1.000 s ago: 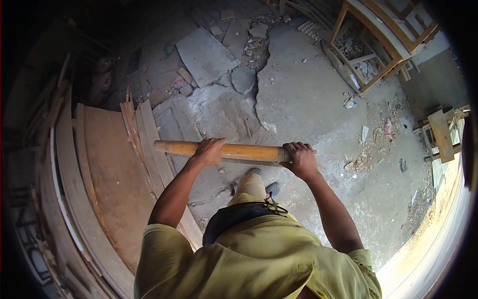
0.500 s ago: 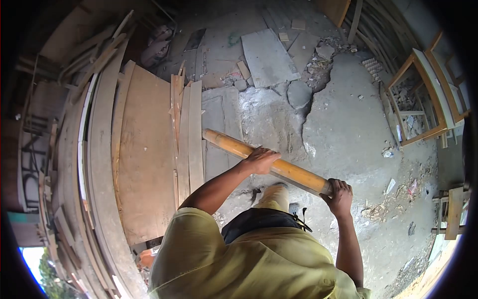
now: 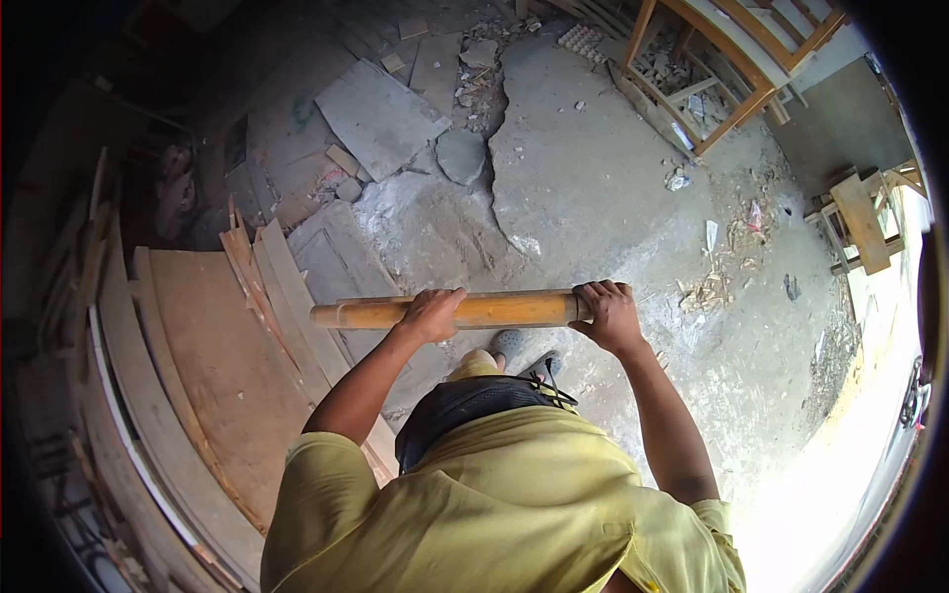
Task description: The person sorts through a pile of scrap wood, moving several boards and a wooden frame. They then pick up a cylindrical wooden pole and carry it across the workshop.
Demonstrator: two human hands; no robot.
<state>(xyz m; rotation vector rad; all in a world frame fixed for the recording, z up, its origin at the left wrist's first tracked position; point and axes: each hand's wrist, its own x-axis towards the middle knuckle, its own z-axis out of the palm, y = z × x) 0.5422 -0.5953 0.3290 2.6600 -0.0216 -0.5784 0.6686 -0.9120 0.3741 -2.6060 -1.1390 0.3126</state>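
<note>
A long, yellow-brown wooden post (image 3: 514, 309) lies level across the front of my body, off the floor. My left hand (image 3: 432, 315) is closed around it left of its middle, knuckles up. At the post's right end, my right hand (image 3: 607, 312) grips the darker end piece, with the fingers over the top. The left end of the post reaches over the edge of the leaning boards. The undersides of both hands are hidden. Below the post, my feet in grey clogs (image 3: 507, 343) stand on the concrete.
Long boards and a wide wooden panel (image 3: 213, 346) lean on the left. The concrete floor (image 3: 583, 168) has a deep crack, a flat grey sheet (image 3: 381, 119) and scattered debris. Wooden frames (image 3: 736, 109) stand at upper right, near a small wooden stand (image 3: 860, 222). Bright daylight enters at lower right.
The post has swung from slanting down to the right to nearly level, still in both hands. My view has turned to the right, bringing the bright opening further in.
</note>
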